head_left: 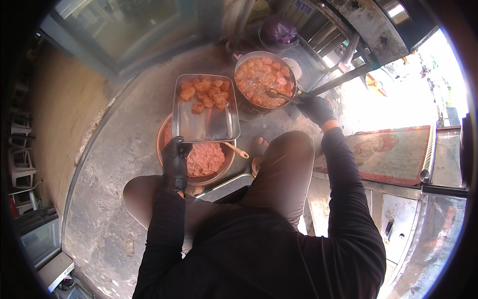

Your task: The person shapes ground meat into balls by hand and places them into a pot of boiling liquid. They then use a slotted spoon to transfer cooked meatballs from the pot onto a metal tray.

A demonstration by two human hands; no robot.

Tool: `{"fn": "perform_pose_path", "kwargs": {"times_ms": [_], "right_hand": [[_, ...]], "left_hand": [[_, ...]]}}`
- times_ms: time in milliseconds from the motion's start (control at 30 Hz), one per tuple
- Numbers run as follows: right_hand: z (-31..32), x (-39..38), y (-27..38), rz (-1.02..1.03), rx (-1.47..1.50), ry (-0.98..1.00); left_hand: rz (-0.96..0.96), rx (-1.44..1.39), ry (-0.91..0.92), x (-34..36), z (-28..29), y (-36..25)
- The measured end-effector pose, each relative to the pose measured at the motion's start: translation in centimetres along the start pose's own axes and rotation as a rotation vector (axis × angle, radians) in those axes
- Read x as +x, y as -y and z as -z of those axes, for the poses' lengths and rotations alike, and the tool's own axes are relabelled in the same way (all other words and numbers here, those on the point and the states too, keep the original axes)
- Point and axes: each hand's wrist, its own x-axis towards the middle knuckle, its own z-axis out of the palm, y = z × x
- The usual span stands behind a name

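The grey floor (107, 199) bears the brown basin (161, 135), which sits in front of the person and holds a mound of pink mince (205, 160). Covering the basin's far part from view is the steel tray (203, 128), with fried pieces (219, 95) grouped at its far end and bare metal toward the person. Just right of the tray stands the pot (244, 105), full of orange-pink chunks (251, 74) in bubbling liquid. Beyond the pot is a purple bag (279, 31). The black-gloved left hand (175, 162) grips the tray's near left corner. The right hand (316, 110), gloved alike, is closed on the tongs (280, 95), which reach over the pot's right rim into the chunks; whether their tips pinch one is hard to tell. A spoon (238, 149) shows its pale handle at the basin's right rim.
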Motion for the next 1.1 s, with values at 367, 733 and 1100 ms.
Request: {"fn": "perform_pose_path", "kwargs": {"times_ms": [367,733,1100], "right_hand": [[-0.7,0.1,3.1,0.121,-0.279,0.028],[-2.7,-0.4,-3.2,-0.038,0.198,0.141],[0.1,-0.5,3.5,-0.114,-0.051,0.184]], "left_hand": [[-0.007,-0.007,0.016,0.2,0.1,0.2],[-0.007,-0.001,0.033,0.3,0.4,0.2],[-0.003,0.027,0.013,0.0,-0.1,0.1]]}}
